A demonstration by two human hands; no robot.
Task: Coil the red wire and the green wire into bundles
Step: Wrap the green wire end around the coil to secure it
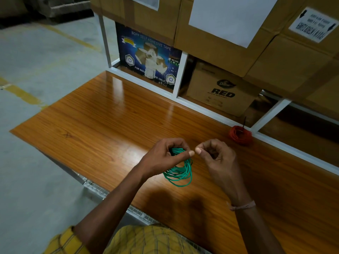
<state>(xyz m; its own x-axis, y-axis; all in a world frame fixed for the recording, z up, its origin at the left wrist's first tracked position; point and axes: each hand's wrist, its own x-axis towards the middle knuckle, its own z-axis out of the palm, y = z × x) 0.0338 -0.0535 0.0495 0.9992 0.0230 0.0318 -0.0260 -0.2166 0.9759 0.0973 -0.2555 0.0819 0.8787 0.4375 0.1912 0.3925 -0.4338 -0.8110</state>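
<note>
Both your hands are over the surface (102, 114): left hand (165, 154) grips the green wire (180, 171) coil, right hand (214, 153) curled closed beside it, red wire (240, 135) bundle well apart.

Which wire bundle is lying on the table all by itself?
The red wire, coiled near the shelf. Nobody touches it. The green wire is held in the left hand.

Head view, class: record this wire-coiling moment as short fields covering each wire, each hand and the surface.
green wire: looped coil, held above the table
left hand: closed on the coil's top
right hand: fingers curled, thumb near the left thumb; contents unclear
red wire: coiled bundle, lying untouched by the shelf frame
table: glossy wood
</note>
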